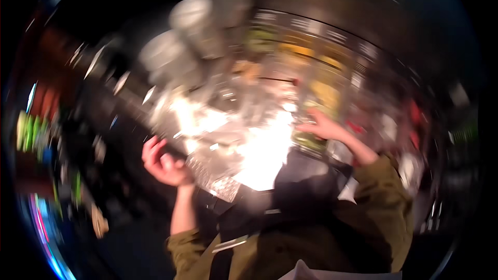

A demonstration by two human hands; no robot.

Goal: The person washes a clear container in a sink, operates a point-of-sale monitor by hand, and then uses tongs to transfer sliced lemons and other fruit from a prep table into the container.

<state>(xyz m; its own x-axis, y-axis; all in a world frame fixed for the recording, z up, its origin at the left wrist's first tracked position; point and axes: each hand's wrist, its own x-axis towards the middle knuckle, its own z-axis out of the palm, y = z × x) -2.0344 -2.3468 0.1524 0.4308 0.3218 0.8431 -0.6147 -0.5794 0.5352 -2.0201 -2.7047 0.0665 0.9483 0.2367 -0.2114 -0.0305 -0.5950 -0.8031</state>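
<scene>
Strong blur covers the whole head view. My left hand (165, 165) is raised at the left edge of a shiny metal work surface (212, 159). Its fingers are loosely curled, and nothing shows in them. On the right, my right hand (325, 126) extends over a row of containers with its thumb and fingers spread. It is nearest to a container of yellow contents (325, 89) and one of green contents (309, 140). Blur hides whether its fingertips touch anything. Glare washes out the metal between my hands.
Two pale cylindrical containers (169, 52) stand at the back left. Behind the right hand runs a rack with orange-yellow (297, 49) and green contents (262, 39). Blurred red and white items (387, 126) lie at right. A dark counter edge (128, 112) runs along the left.
</scene>
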